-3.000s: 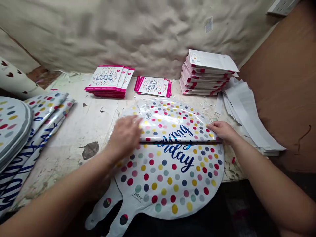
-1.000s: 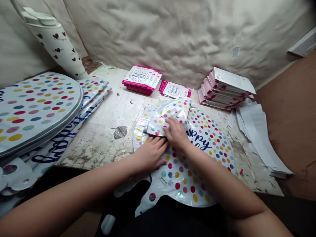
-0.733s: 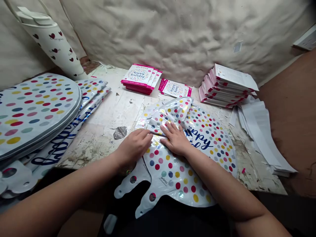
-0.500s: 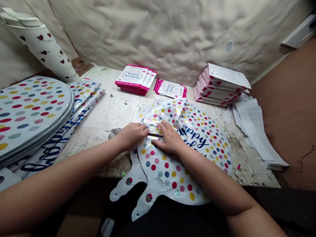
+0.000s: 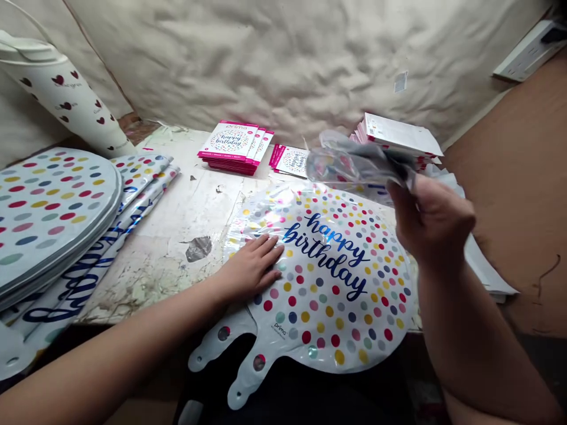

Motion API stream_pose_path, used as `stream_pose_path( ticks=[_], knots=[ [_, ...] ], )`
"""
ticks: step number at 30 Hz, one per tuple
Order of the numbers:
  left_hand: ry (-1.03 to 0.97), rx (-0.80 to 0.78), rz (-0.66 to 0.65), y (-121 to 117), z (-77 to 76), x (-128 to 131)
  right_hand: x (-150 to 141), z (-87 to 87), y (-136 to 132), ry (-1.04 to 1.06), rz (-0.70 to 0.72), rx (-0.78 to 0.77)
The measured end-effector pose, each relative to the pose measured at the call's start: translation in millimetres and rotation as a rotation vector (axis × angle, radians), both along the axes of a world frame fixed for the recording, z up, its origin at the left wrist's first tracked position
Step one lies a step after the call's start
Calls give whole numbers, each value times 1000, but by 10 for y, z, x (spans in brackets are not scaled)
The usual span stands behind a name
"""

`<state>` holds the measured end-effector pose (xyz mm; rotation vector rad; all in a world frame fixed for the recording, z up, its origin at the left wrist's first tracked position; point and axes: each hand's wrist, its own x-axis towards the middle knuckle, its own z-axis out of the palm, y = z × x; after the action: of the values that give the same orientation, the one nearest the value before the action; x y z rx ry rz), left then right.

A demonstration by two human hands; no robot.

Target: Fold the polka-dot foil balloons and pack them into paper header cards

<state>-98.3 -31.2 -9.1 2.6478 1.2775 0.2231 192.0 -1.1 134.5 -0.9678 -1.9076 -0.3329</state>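
Note:
A flat round foil balloon [image 5: 328, 283] with coloured dots and blue "happy birthday" lettering lies at the table's front edge, its tail hanging over the edge. My left hand [image 5: 252, 271] rests flat and open on the balloon's left rim. My right hand [image 5: 432, 221] is raised above the balloon's right side. It is closed on a folded, crumpled foil balloon [image 5: 349, 162], held in the air and blurred by motion.
A stack of dotted round balloons [image 5: 48, 206] and folded balloons [image 5: 133, 183] lie on the left. A heart-printed cone [image 5: 66, 100] leans at the back left. Pink-edged cards [image 5: 233, 144] and a taller card stack [image 5: 398, 133] sit by the wall. White sheets [image 5: 482, 265] lie on the right.
My right hand has lifted the folded balloon up and to the right, off the flat one. The full lettering now shows. My left hand went from pinching the fold to lying flat.

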Motion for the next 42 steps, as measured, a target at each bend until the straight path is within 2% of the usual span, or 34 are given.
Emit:
stream_pose_path(
  ticks=[1, 3, 5, 7, 8, 9, 11, 13, 15, 17, 18, 21, 23, 26, 31, 33, 35, 37, 39, 42],
  knots=[
    [-35, -25, -6, 26, 31, -21, 67, -2, -130, -4, 65, -26],
    [-163, -91, 26, 74, 117, -81, 154, -169, -393, -40, 195, -138],
    [-377, -103, 224, 101, 216, -158, 201, -504, -617, -132, 255, -284],
    [-602, -103, 504, 100, 309, -217, 226, -903, -778, -256, 231, -453],
    [-688, -149, 605, 93, 347, -224, 234, -1090, -833, -314, 217, -546],
    [-758, -249, 649, 87, 376, -214, 240, -1250, -873, -362, 211, -638],
    [-890, -565, 633, 97, 405, -140, 248, -1468, -911, -429, 226, -785],
    [-1048, -804, 640, 162, 399, -25, 256, -1549, -909, -448, 252, -857],
    [-1181, -896, 708, 287, 380, 91, 263, -1542, -887, -440, 268, -881],
    [-1205, -994, 763, 441, 374, 192, 269, -1505, -865, -441, 282, -890],
    [-1186, -1092, 755, 515, 379, 238, 270, -1489, -857, -445, 290, -893],
    [-1072, -1491, 551, 676, 411, 390, 268, -1469, -845, -450, 313, -900],
    [-1002, -1626, 368, 737, 418, 510, 267, -1475, -843, -441, 320, -907],
    [-974, -1555, 228, 800, 370, 691, 270, -1488, -844, -434, 328, -919],
    [-993, -1260, 164, 903, 284, 825, 266, -1462, -841, -442, 329, -916],
    [-977, -1243, 158, 957, 288, 824, 258, -1441, -837, -456, 336, -915],
    [-987, -1316, 250, 1022, 298, 826, 251, -1425, -833, -470, 346, -918],
    [-1016, -1307, 487, 1093, 298, 833, 249, -1424, -832, -477, 349, -924],
    [-1054, -1172, 703, 1154, 290, 824, 253, -1435, -832, -471, 339, -924],
    [-1122, -932, 822, 1183, 296, 730, 267, -1456, -831, -459, 336, -915]
  ],
)
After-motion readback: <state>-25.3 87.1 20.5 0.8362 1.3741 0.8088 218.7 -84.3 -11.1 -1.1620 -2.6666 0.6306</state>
